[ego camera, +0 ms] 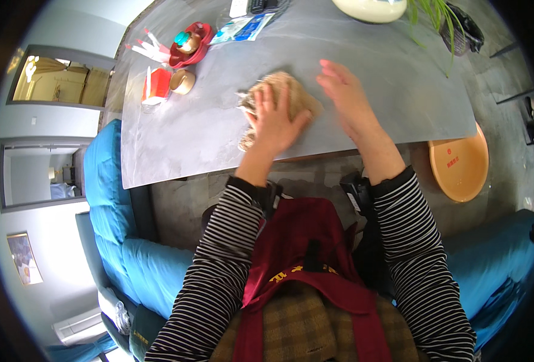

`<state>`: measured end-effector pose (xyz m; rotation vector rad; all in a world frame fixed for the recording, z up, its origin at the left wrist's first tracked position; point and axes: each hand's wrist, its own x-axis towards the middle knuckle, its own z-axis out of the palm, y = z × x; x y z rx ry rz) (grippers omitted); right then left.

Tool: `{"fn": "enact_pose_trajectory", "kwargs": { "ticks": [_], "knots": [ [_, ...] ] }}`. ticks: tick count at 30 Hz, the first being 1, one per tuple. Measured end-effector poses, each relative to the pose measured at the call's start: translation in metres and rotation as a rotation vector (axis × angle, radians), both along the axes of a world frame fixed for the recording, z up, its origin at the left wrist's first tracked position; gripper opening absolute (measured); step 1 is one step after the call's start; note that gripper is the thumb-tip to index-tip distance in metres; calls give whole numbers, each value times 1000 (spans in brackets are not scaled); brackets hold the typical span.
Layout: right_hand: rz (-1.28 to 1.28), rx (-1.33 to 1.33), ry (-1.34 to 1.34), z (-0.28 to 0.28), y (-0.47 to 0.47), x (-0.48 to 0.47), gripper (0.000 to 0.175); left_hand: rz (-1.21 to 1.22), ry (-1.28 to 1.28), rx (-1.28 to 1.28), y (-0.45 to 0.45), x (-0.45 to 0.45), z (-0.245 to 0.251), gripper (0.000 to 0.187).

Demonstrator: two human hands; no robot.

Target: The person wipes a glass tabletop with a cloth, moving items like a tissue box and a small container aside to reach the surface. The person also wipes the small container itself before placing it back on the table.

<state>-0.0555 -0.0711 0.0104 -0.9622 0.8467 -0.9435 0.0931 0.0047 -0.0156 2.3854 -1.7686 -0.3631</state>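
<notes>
My left hand [274, 118] lies flat with spread fingers on a crumpled tan cloth [301, 97], which rests on the grey marbled table [194, 135]. To the right of the cloth, my right hand [341, 92] is slightly blurred and holds nothing; its fingers point towards the far side of the table. Whether it touches the tabletop is not plain. Part of the cloth is hidden beneath my left palm, and a striped, rougher-looking edge shows at its left side.
At the table's far left are a red tray [206, 54] with a teal-lidded jar [186, 41], a gold-coloured cup [182, 82] and a red box [157, 86]. Packets [244, 28] and a cream pot [373, 10] stand farther back. An orange basin [461, 167] is beyond the right edge.
</notes>
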Motion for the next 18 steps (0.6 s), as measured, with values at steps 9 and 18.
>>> {"fn": "enact_pose_trajectory", "kwargs": {
  "ticks": [9,18],
  "knots": [
    [33,-33,112,-11,6,8,49,-272,74,-87,51,-19,-9,66],
    [99,-61,111,1,19,26,54,85,-30,29,-28,149,-15,91]
  ]
}}
